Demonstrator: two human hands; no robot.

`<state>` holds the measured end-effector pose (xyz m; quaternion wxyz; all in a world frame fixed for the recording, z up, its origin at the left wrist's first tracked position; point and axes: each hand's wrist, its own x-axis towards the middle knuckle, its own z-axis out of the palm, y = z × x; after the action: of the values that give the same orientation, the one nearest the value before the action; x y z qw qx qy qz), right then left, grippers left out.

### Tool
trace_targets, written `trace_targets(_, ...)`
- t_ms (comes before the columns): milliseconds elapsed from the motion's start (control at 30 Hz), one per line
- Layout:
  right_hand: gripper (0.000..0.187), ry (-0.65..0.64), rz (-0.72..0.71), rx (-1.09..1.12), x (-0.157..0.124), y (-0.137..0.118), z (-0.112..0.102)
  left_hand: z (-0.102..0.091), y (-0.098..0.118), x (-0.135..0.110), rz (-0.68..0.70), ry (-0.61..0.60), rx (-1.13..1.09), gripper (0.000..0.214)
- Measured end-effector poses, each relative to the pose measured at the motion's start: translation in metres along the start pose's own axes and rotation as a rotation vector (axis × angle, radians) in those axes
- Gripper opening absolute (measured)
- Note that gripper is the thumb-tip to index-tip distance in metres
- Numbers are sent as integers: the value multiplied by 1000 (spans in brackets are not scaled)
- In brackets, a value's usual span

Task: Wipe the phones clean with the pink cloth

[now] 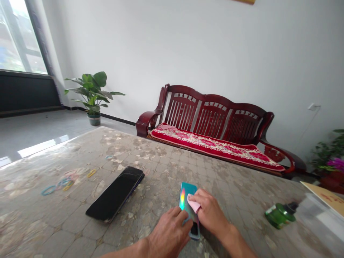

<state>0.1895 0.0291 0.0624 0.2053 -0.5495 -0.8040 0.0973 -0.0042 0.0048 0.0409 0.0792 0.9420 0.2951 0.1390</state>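
A shiny teal phone (pixel 184 188) lies on the tabletop, a rainbow gleam running down its surface. My right hand (pixel 211 211) is closed around a folded pale pink cloth (pixel 194 205) and presses it against the upper right part of the phone. My left hand (pixel 172 229) has its fingers curled over the lower left side of the phone, holding it; they hide part of it. To the left rests a larger flat black device with a glossy screen (pixel 116 193), a second dark edge showing beneath it.
A patterned cover spreads over the table (pixel 150 211). Colourful rubber bands (pixel 64 182) lie at left. At right are a green bottle (pixel 281 215) with a black cap and a clear container (pixel 317 215). Behind stand a red wooden bench (pixel 212 118) and a potted plant (pixel 94 93).
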Motion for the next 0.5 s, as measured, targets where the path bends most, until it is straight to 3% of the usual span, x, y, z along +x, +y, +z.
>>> trace_targets(133,29,-6,-34,16,-9,-3,3,0,2,1,25,8,25,13)
trace_targets(367,29,34,91,-84,31,3,10,-1,2,0,32,0,29,13)
trace_targets(500,31,11,57,-44,25,-5,5,0,1,0,37,-7,20,12)
